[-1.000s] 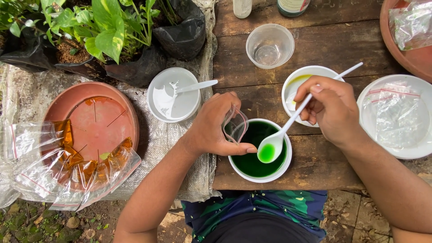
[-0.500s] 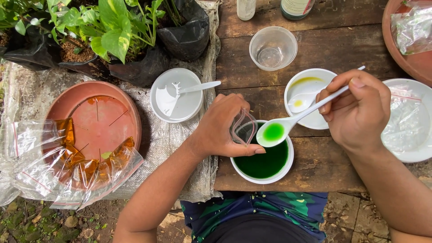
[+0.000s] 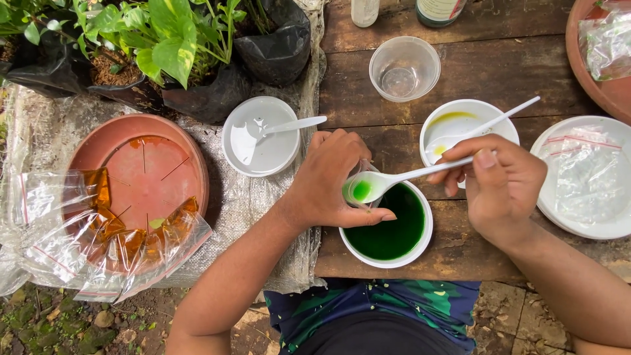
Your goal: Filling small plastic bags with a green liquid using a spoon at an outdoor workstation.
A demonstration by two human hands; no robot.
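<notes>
A white bowl [image 3: 420, 246] of dark green liquid sits at the near edge of a wooden table. My left hand [image 3: 332, 181] holds a small clear plastic bag [image 3: 358, 172] open just above the bowl's left rim. My right hand [image 3: 503, 187] grips the handle of a white plastic spoon [image 3: 401, 177]. The spoon's bowl carries green liquid and is tipped at the bag's mouth. Behind my right hand stands a second white bowl [image 3: 453, 125] with yellow traces and another white spoon [image 3: 506, 115] resting in it.
An empty clear cup [image 3: 404, 66] stands further back. A white bowl with a spoon [image 3: 259, 138] lies left, on a woven sack. A terracotta dish [image 3: 141, 174] holds orange-filled bags. A white plate [image 3: 585, 177] with clear bags sits right. Potted plants [image 3: 164, 46] fill the far left.
The spoon rose out of the green bowl with liquid and moved left to the mouth of the bag. My right hand shifted left with it; my left hand stayed holding the bag.
</notes>
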